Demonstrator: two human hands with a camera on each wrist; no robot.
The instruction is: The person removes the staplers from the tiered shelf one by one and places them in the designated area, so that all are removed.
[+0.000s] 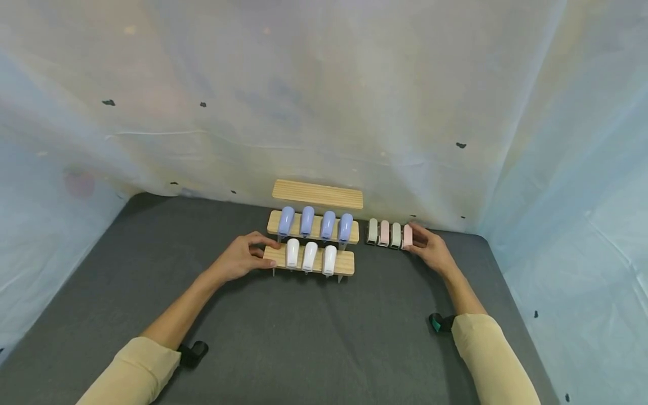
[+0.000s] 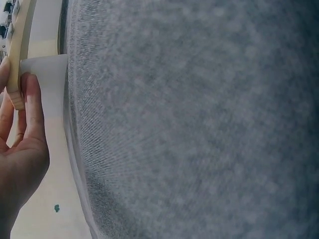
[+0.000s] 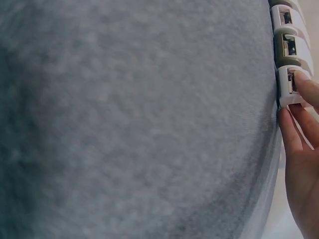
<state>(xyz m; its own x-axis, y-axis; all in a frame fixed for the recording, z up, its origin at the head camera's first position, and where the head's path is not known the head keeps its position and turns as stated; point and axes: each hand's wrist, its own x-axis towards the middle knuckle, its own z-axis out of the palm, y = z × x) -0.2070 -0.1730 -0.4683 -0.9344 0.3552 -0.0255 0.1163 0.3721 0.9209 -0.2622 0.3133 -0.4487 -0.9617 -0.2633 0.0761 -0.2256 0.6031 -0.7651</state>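
My left hand (image 1: 239, 259) grips the left end of the lowest wooden shelf (image 1: 346, 262) of a stepped stand, thumb on one side and fingers on the other. Three small white staplers (image 1: 309, 257) stand on that shelf. Behind them, several lavender-blue staplers (image 1: 306, 220) line the middle shelf (image 1: 273, 223). To the right of the stand, my right hand (image 1: 432, 250) pinches the end pink stapler (image 1: 407, 236) of a short row on the table. In the right wrist view, the thumb lies on the front of this stapler (image 3: 288, 85), with fingers at its side.
The top shelf (image 1: 317, 193) of the stand holds nothing. Beside the pinched stapler stand a pale green stapler (image 1: 395, 234), another pink one (image 1: 384, 233) and another pale green one (image 1: 372, 230). A dark grey cloth (image 1: 304, 337) covers the table; pale curtains (image 1: 324, 101) hang behind it.
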